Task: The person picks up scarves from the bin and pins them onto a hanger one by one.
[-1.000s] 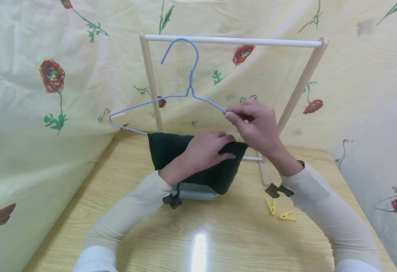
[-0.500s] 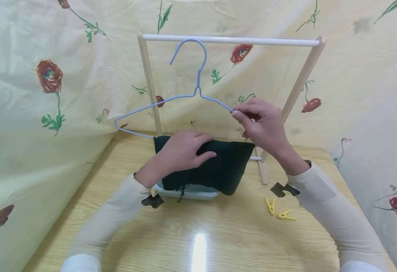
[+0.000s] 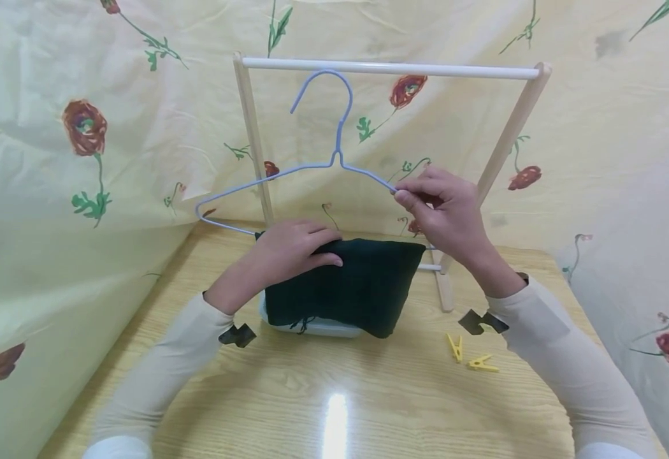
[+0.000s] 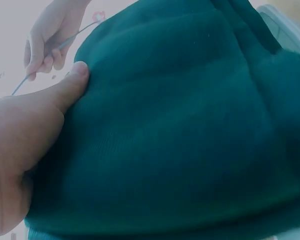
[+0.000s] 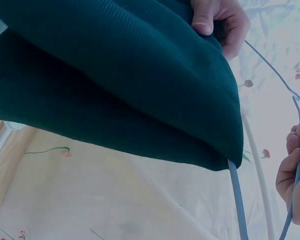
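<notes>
A blue wire clothes hanger (image 3: 339, 137) is held upright in front of a rack, its hook overlapping the rack's top bar in the head view. Over the hanger's bottom bar hangs a folded dark green cloth (image 3: 363, 280), thin dark cords dangling at its lower edge. My right hand (image 3: 446, 207) pinches the hanger's right shoulder between thumb and fingers. At the cloth's upper left, my left hand (image 3: 291, 252) grips the fold, thumb in front and fingers over the top edge. In the right wrist view, the bar (image 5: 237, 200) comes out of the cloth's end.
Behind the hanger stands a rack with wooden legs and a white top bar (image 3: 392, 67). A pale plastic tray (image 3: 317, 328) lies on the wooden table (image 3: 288, 389), partly hidden under the cloth. Two yellow clothespins (image 3: 482, 363) rest at the right. Flowered fabric encloses the back and sides.
My left hand has slid left along the cloth's top edge. The right hand, hanger and cloth have shifted slightly to the right, and the hanger has dipped a little.
</notes>
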A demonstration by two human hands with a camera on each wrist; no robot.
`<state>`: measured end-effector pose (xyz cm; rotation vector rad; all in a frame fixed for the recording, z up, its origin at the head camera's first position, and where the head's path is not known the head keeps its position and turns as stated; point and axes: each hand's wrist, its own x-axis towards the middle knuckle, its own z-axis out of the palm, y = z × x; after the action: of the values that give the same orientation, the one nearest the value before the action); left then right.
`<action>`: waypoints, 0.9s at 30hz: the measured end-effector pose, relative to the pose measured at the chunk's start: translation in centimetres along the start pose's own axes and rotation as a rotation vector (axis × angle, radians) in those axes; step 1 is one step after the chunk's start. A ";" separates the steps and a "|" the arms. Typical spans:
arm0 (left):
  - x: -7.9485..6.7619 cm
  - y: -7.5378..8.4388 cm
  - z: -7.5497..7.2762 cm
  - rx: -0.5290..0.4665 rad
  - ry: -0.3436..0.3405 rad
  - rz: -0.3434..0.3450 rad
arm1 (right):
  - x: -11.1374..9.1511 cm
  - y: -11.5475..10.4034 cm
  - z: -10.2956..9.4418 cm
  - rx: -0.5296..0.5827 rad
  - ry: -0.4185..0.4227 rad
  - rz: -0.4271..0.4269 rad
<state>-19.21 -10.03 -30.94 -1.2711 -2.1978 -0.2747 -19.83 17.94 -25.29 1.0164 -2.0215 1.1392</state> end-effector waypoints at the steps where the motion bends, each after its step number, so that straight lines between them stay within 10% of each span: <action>1: -0.2 -0.2 0.0 0.007 0.006 0.005 | 0.0 0.0 0.0 -0.002 0.001 0.002; 27: -2.6 -1.5 -1.0 -0.062 0.011 -0.002 | -0.8 0.6 -0.6 -0.044 0.001 0.001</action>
<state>-19.14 -13.17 -31.45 -1.2969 -2.1972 -0.3519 -19.86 18.87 -25.88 0.9926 -2.0378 1.0909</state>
